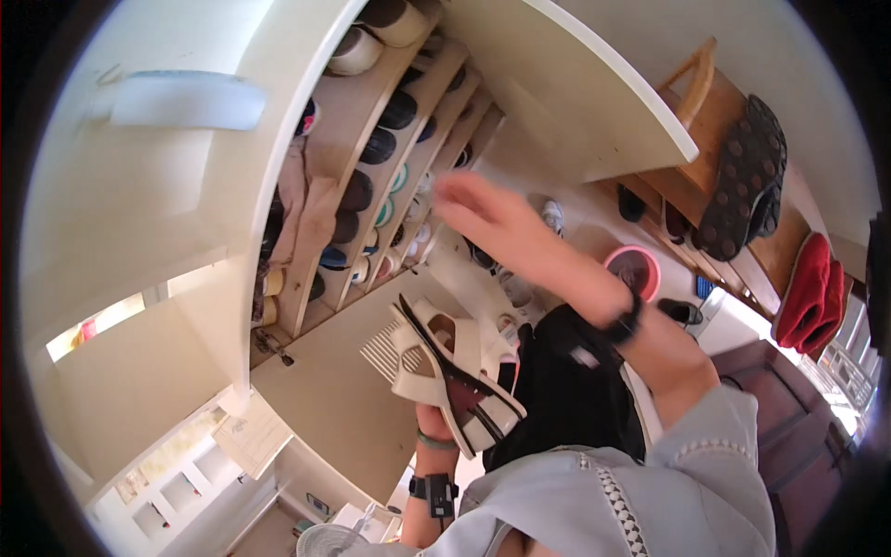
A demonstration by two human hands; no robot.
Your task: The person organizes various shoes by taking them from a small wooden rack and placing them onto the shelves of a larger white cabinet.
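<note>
Mostly, what writing there may be stays out of reach: faint marks on a beige panel at the lower left are too small to read. A pale cabinet holds slanting rows of footwear on its light boards: white shoes near the top, dark rounded shoes further along, a couple of green-rimmed shoes, and a soft tan item lying in creases. Its smooth white door stands open, curved by the lens. Beyond, a round pink bucket contains something dark, hard to make out. The left hand holds up a pair of sandals, white-strapped, with thick pale soles edged in black and dark reddish insoles, just left of the black cloth over the lap. Its fingers are mostly hidden by the sandals, so their exact grip cannot be told; pale comb-like teeth jut out beside the straps. Bare and blurred, the right hand is near the shelves, apart from the sandals; whether its fingers are pressed together or curled cannot be told. On the right, a brown wooden rack bears a black shoe with round dots on its sole and plush-looking red footwear.
</note>
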